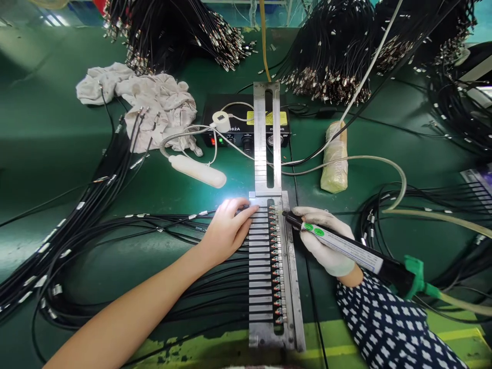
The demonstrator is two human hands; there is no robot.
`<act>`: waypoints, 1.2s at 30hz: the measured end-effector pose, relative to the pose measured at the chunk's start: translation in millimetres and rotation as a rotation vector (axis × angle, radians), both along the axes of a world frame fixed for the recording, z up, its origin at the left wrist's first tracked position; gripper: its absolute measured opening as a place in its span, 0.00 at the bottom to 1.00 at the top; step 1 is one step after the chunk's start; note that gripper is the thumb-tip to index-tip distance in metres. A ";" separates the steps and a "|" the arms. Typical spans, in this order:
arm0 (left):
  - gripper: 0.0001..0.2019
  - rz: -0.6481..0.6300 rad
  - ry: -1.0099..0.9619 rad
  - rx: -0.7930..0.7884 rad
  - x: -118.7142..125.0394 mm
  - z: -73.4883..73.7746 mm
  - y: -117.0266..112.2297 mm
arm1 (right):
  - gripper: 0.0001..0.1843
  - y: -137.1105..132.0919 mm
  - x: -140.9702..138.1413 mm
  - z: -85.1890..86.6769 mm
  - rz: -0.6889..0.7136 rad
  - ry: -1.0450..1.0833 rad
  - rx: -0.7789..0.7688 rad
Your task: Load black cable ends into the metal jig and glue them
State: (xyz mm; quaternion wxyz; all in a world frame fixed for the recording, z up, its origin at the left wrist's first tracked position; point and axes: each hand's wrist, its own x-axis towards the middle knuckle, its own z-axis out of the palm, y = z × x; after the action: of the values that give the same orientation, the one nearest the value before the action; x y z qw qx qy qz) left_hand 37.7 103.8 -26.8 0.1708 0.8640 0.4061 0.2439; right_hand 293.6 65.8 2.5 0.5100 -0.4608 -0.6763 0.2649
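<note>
My left hand (227, 225) lies bare over the upper end of a slotted metal fixture (291, 271), fingers stretched out and slightly bent, their tips down by the topmost slots; whether they pinch a cable there I cannot tell. My right hand (325, 254), in a white glove, is closed around a black pen-shaped tool (355, 248), gripping it near its front, with its tip just beside the uppermost connector ends (275, 259). I cannot tell whether the tip touches one. The fixture stands lengthwise in front of me on the green table (215, 338), black cables (111, 223) running into its slots from my left, their connector ends lined up in a row along its right part. A white lamp (198, 171) shines beyond my left hand, and behind it sits a black control box (236, 128), partly hidden by the metal arm (260, 148) at the fixture's far end
</note>
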 end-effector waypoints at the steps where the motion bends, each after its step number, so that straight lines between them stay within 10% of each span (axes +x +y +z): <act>1: 0.19 0.002 -0.002 0.000 0.1 0.2 0.0 | 0.10 -2.5 0.4 0.8 -0.003 0.017 -0.001; 36: 0.17 -0.007 0.003 0.021 0.2 0.8 -0.2 | 0.09 -7.3 -2.8 -0.9 0.038 -0.033 0.014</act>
State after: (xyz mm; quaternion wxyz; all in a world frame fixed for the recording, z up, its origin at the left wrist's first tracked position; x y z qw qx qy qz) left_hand 37.9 103.6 -26.0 0.1618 0.8675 0.4006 0.2464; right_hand 290.8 58.5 1.6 0.4968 -0.4489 -0.6950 0.2621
